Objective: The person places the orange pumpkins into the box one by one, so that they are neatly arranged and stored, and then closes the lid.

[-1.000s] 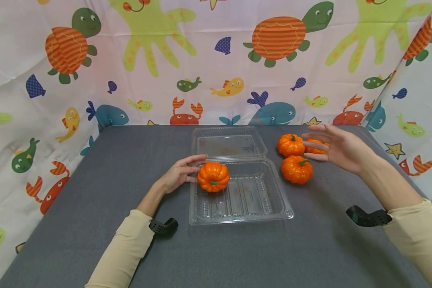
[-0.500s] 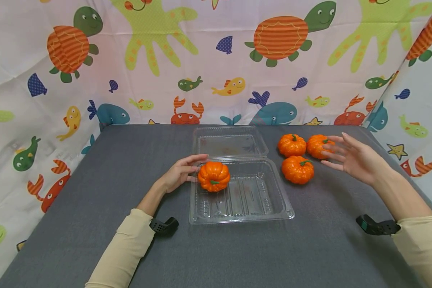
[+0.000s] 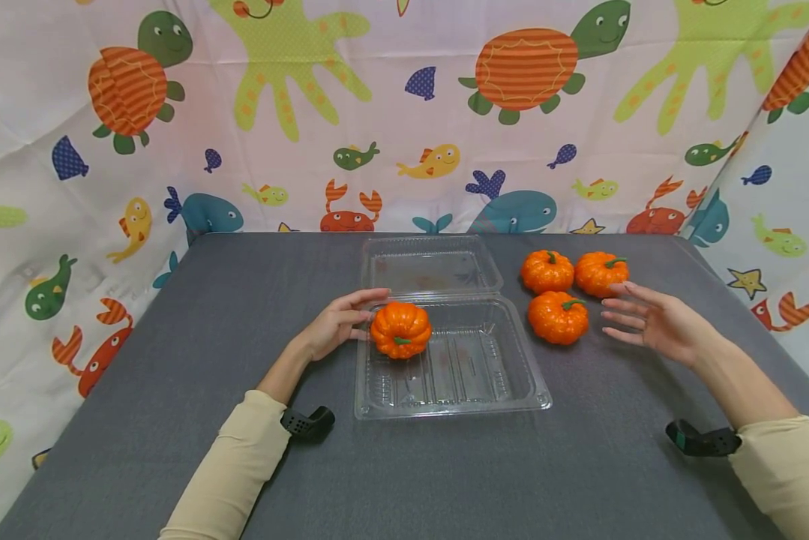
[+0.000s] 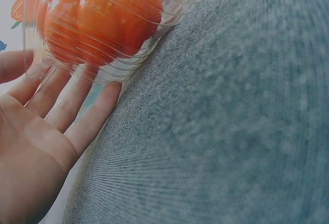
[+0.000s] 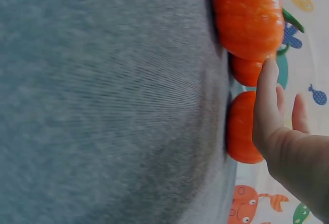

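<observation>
A clear plastic container [image 3: 458, 375] stands on the grey table with its lid [image 3: 431, 266] folded back behind it. One small orange pumpkin [image 3: 400, 330] with a green stem sits in its left part. My left hand [image 3: 337, 326] rests against the container's left side, fingers extended; in the left wrist view the fingertips [image 4: 107, 95] touch the clear wall below the pumpkin. Right of the container, three more pumpkins stand close together: front [image 3: 558, 318], back left [image 3: 546, 271] and back right [image 3: 600, 274]. Beside them hovers my right hand [image 3: 667, 322], fingers spread loosely and holding nothing.
A printed sea-animal curtain [image 3: 391, 112] hangs behind the table and along both sides. Grey cloth [image 3: 444, 480] covers the table. A black band [image 3: 307, 424] is on the left wrist, and another black band [image 3: 703, 439] on the right.
My right hand has drawn back rightward from above the pumpkins, then come lower and nearer, uncovering the back right pumpkin. The left hand, container and pumpkins have stayed in place.
</observation>
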`<state>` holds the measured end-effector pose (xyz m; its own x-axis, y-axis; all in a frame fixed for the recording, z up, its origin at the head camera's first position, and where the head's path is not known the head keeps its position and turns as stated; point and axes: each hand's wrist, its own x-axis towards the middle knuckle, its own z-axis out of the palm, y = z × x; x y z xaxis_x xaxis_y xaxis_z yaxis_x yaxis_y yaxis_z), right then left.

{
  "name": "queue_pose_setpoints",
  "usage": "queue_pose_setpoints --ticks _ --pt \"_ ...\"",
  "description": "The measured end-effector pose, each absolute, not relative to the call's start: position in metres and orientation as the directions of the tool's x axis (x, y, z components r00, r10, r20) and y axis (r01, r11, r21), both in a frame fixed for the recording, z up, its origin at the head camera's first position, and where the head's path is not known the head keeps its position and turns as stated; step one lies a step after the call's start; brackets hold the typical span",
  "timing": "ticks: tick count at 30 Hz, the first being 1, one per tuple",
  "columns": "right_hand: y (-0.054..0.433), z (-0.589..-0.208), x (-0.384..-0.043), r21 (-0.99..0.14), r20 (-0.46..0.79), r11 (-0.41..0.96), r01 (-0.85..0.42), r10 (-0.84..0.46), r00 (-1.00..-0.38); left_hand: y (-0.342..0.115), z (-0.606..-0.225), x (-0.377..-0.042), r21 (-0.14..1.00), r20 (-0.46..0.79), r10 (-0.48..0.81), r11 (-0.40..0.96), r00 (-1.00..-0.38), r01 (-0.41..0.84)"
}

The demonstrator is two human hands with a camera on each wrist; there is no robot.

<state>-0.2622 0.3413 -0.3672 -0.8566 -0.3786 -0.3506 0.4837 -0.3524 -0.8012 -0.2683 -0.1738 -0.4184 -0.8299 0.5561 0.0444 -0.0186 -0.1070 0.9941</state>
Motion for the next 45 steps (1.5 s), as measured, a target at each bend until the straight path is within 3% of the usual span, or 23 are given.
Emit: queue_pose_setpoints --ticks 10,25,45 --pt "0.320 -0.376 -0.258 -0.927 -0.317 -0.080 0.367 -0.357 -0.878 -0.174 -0.419 -0.268 0.993 0.054 0.559 -0.115 -0.828 -0.013" --pt "0.284 -0.381 -0.258 -0.925 -0.326 0.285 0.250 -0.262 -0.908 -0.174 -0.419 -0.268 0.994 0.047 0.553 -0.111 -0.832 -0.018" --pt "0.274 -0.380 -0.256 -0.924 -0.329 0.294 0.244 -0.286 -0.900 -0.174 -0.418 -0.268 0.993 0.052 0.560 -0.116 -0.827 -0.016"
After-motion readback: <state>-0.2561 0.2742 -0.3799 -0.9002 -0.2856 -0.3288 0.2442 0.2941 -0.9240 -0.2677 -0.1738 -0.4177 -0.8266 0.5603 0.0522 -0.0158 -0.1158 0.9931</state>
